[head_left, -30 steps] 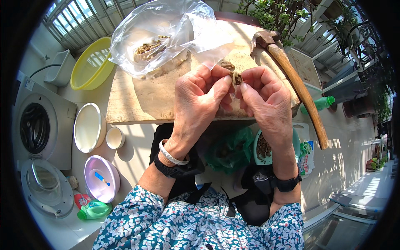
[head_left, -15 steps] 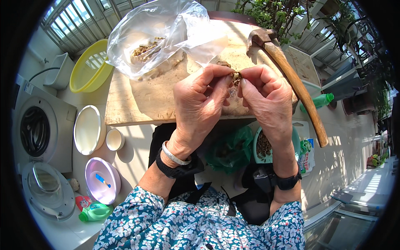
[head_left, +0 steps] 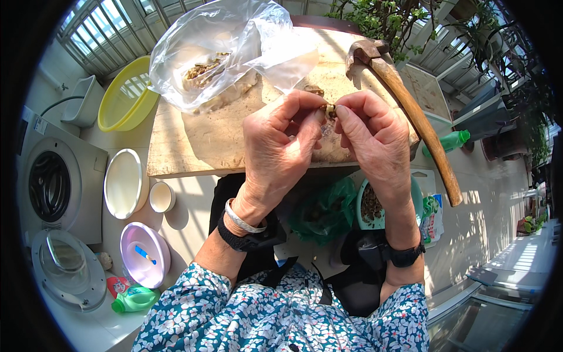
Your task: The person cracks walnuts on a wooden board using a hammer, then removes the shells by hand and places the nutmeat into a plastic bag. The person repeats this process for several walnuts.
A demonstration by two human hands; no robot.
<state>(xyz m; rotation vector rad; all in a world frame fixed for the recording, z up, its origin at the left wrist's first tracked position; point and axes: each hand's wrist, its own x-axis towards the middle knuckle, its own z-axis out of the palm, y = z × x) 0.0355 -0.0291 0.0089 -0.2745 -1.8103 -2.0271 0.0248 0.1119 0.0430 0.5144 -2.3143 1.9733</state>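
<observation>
Over the near part of a worn wooden block table (head_left: 193,154), my left hand (head_left: 278,149) and my right hand (head_left: 375,141) meet, thumbs and forefingers pinched. Between them is a small brown-and-pale walnut piece (head_left: 329,110), held by both hands. Another brown piece (head_left: 314,90) lies on the wood just beyond the fingertips. To the left a clear plastic bag (head_left: 234,38) spreads open over the tabletop with several nut kernels (head_left: 204,73) in it. A claw hammer (head_left: 413,111) with a wooden handle rests along the right edge, its handle end jutting past the table.
Below the table are a green plastic bag (head_left: 325,214) and a teal basin (head_left: 418,202) holding broken shells. On the left stand yellow (head_left: 109,111), white (head_left: 107,190) and lilac (head_left: 165,258) basins and a washing machine (head_left: 85,176). A green bottle (head_left: 453,141) lies right; plants (head_left: 390,20) stand behind.
The walnut piece has turned slightly between my fingertips, showing more of its pale side. My hands have barely shifted; the hammer and bag stay in place.
</observation>
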